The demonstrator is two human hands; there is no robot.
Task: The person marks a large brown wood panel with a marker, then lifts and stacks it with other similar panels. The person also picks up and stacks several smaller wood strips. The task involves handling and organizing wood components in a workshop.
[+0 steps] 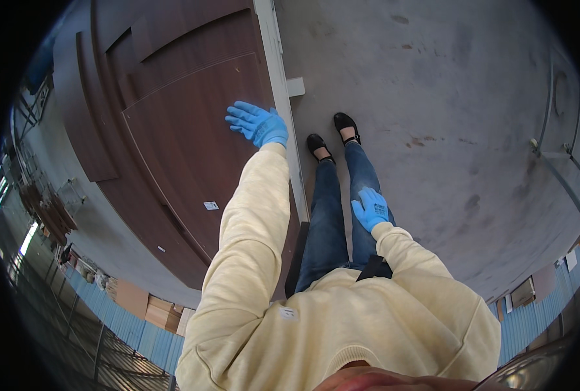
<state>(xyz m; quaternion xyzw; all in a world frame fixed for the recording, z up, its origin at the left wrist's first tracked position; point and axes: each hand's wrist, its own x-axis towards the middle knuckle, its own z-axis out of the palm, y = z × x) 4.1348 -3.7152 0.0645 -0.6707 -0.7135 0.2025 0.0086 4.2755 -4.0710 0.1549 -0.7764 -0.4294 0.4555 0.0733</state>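
My left hand (257, 124), in a blue glove, reaches over a stack of dark brown wood-look panels (186, 124). Its fingers are stretched out and grip nothing. Whether the palm touches the top panel or hovers just above it, I cannot tell. My right hand (371, 208), also gloved in blue, is at the front of my jeans leg (364, 171), open with the fingers spread and nothing in it. A small white label (210, 206) sticks to a panel, left of my left forearm.
A pale metal edge (278, 85) runs along the stack's right side, with a small tab (295, 86) jutting out. My black shoes (346, 124) stand on grey concrete floor (446, 98). A metal frame (557, 156) is at far right. Panels lie unevenly at the stack's far left.
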